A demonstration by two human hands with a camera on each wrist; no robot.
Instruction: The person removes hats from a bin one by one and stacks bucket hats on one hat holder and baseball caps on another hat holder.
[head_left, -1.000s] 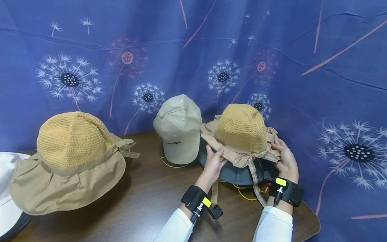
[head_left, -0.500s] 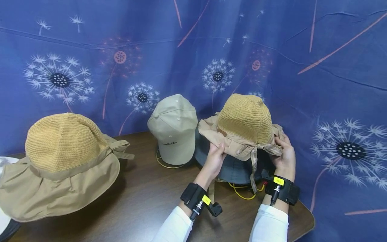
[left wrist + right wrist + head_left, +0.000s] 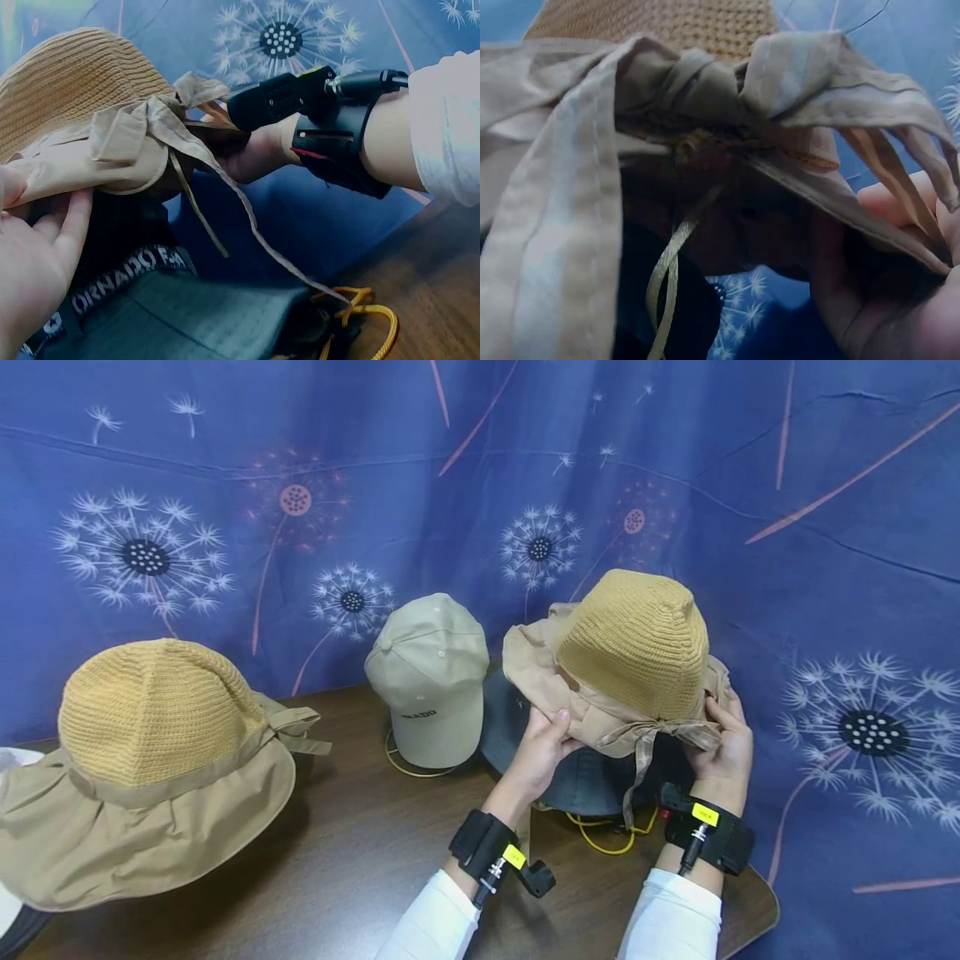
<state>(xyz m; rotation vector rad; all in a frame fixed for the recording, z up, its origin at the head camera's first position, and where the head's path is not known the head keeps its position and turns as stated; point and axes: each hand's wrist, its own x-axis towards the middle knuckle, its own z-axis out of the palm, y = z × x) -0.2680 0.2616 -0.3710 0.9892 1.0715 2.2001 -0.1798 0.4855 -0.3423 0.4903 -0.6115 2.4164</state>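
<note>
A sun hat (image 3: 637, 643) with a yellow knitted crown and a beige cloth brim is held up, tilted, between both hands. My left hand (image 3: 538, 756) pinches the front left of the brim, thumb on top and fingers beneath in the left wrist view. At the right side, my right hand (image 3: 723, 747) grips the brim's edge, next to a tied ribbon bow (image 3: 705, 86). One ribbon end hangs down. Close under the hat is a dark blue-grey bucket hat (image 3: 581, 785), partly hidden, its band (image 3: 124, 277) printed with white letters.
Left of the hands stands a pale grey-green baseball cap (image 3: 438, 685) above a thin gold ring. Another yellow-crowned sun hat (image 3: 157, 718) is at the left, overlapping a white hat. Yellow cord (image 3: 607, 843) lies on the brown table (image 3: 360, 860) below the bucket hat. A blue curtain hangs behind.
Both hands have raised the sun hat and shifted it slightly right, tilting its brim. More of the bucket hat beneath now shows. The camera view has turned slightly right.
</note>
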